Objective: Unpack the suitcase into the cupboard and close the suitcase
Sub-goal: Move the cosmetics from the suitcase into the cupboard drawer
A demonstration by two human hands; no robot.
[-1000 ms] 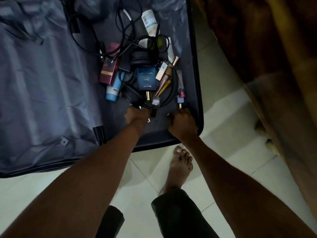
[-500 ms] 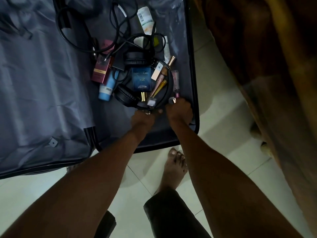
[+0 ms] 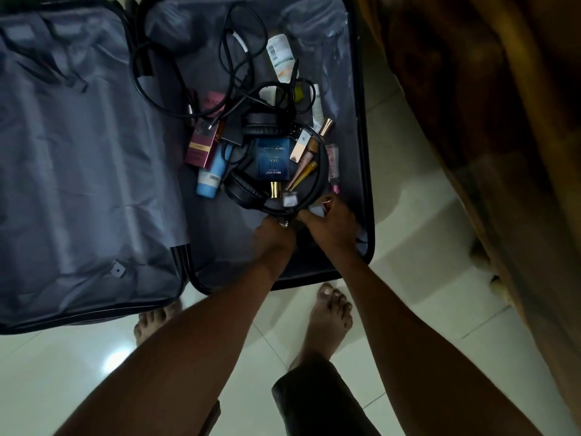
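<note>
The open suitcase (image 3: 368,184) lies flat on the tiled floor. Its left half (image 3: 78,184) shows only grey lining. In the right half sits a pile: black headphones (image 3: 245,193), a blue perfume box (image 3: 272,158), a maroon box (image 3: 201,146), a light blue tube (image 3: 211,179), a white tube (image 3: 279,56), slim cosmetic sticks (image 3: 306,171) and black cables (image 3: 232,58). My left hand (image 3: 273,239) is curled at the pile's near edge, with a small shiny item at its fingertips. My right hand (image 3: 331,226), touching it, pinches small white and rose-gold items.
A bed or sofa draped in brown-gold cloth (image 3: 503,121) runs along the right, close to the suitcase. White glossy tiles (image 3: 408,215) lie between them. My bare feet (image 3: 330,316) stand at the suitcase's near edge.
Both hands moved forward from the bare lining to the near edge of the headphones and came together. My right hand picked up small items there.
</note>
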